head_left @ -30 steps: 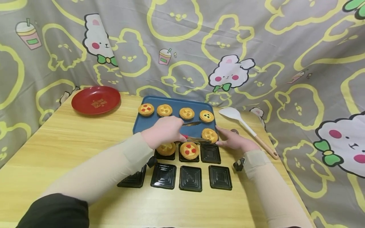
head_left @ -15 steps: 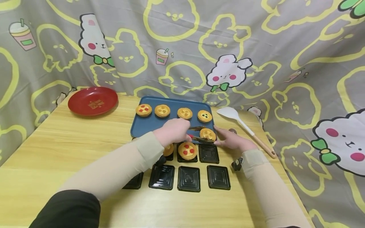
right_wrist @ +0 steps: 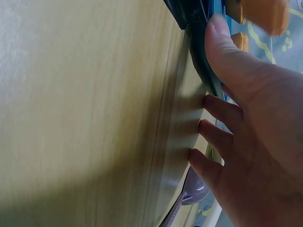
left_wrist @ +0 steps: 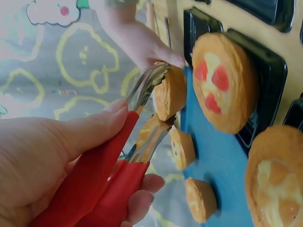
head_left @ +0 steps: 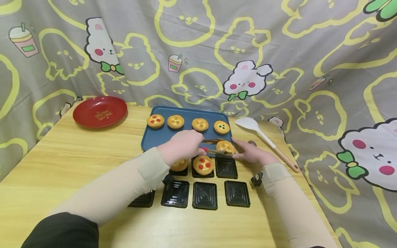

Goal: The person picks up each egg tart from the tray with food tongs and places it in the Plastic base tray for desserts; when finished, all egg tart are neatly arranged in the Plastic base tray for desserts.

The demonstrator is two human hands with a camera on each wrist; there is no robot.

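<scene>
My left hand (head_left: 183,144) grips red-handled tongs (left_wrist: 102,177) with the thumb along one handle and fingers round the other. The metal arms of the tongs stand apart, with their tips at either side of an egg tart (head_left: 225,147) near the front right corner of the blue tray (head_left: 155,138). My right hand (head_left: 250,152) rests at that corner, fingers spread. In the right wrist view its thumb touches the rim, while the other fingertips reach down beside the tray. A row of tarts, including one with dark toppings (head_left: 221,127), lies along the tray's far side.
Small black square trays stand in front, two with tarts, including a red-topped tart (head_left: 203,165); another black tray (head_left: 226,167) holds nothing. A red plate (head_left: 100,112) stands back left. At right lie a white ladle (head_left: 262,134) and a dark spoon (right_wrist: 194,187). A patterned curtain (head_left: 198,51) hangs behind.
My left hand and the tongs have moved right, bringing the tong tips to either side of the front right tart, then shifted back slightly left. My right hand stays at the tray corner.
</scene>
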